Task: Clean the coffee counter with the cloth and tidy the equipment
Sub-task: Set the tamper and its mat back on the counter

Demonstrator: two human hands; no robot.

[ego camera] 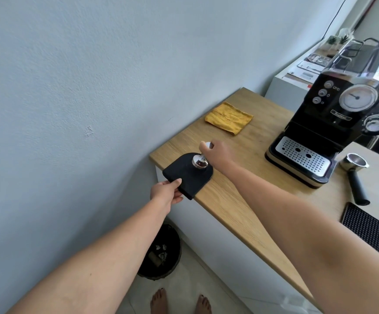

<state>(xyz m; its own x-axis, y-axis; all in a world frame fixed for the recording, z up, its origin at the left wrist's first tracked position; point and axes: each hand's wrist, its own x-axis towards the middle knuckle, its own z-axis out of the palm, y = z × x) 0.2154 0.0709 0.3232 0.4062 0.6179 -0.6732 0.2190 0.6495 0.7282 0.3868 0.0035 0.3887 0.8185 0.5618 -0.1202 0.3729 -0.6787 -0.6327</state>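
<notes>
A black tamping mat (184, 177) lies at the near-left corner of the wooden counter (240, 200), sticking out over the edge. My left hand (166, 193) pinches its overhanging corner. A metal tamper (199, 161) stands on the mat, and my right hand (218, 152) grips its silver handle from above. A folded yellow cloth (229, 118) lies flat farther back on the counter, by the wall. Neither hand touches the cloth.
A black espresso machine (333, 123) with a perforated drip tray stands at the right. A portafilter (355, 175) lies beside it, near a black ribbed mat (372, 230). A dark waste bin (161, 252) sits on the floor below the counter corner. My bare feet show below.
</notes>
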